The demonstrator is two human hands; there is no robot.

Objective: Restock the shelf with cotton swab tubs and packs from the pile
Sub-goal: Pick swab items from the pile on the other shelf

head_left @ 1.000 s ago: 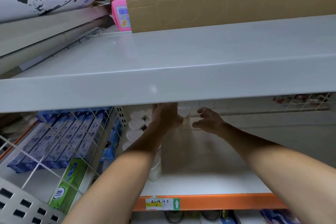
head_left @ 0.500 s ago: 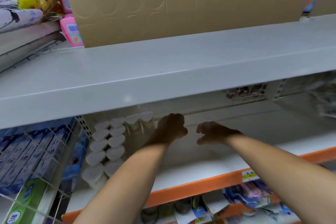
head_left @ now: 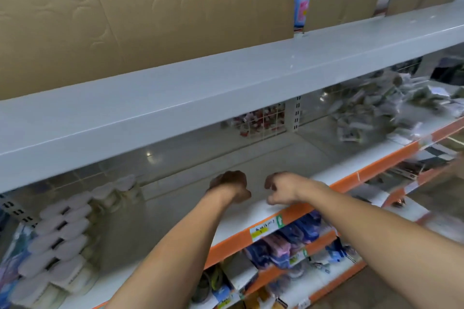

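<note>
Both hands are between placements: the left hand (head_left: 229, 184) and right hand (head_left: 281, 187) hang loosely curled and empty over the shelf (head_left: 251, 211). Heart-lidded tubs (head_left: 62, 231) stand at far left. The next move, I judge, calls for reaching right to the pile of packs (head_left: 376, 108).

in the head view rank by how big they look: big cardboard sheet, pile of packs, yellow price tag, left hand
1. big cardboard sheet
2. pile of packs, though it lies farther off
3. left hand
4. yellow price tag, close to the hand in size, so that pair is unsure
</note>
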